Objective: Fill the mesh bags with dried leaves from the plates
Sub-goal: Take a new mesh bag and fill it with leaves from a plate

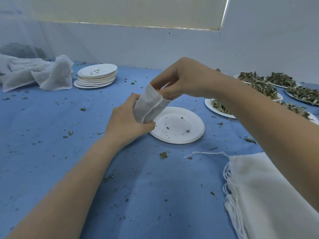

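Over the near-left rim of the emptied plate [177, 125] I have the mesh bag [148, 106] held up off the blue worktop [51, 121], its long axis tilted, mouth up and toward the far side, bottom down and toward me. My left hand [127, 121] grips the lower body with fingers curled round it; my right hand [181, 78] sits at the mouth, its fingers [165, 94] pinching the rim or reaching inside, I cannot tell which. The full plates of dried leaves [264, 85] lie well to the right, nearer my right hand, so that hand should fetch the next load, I judge.
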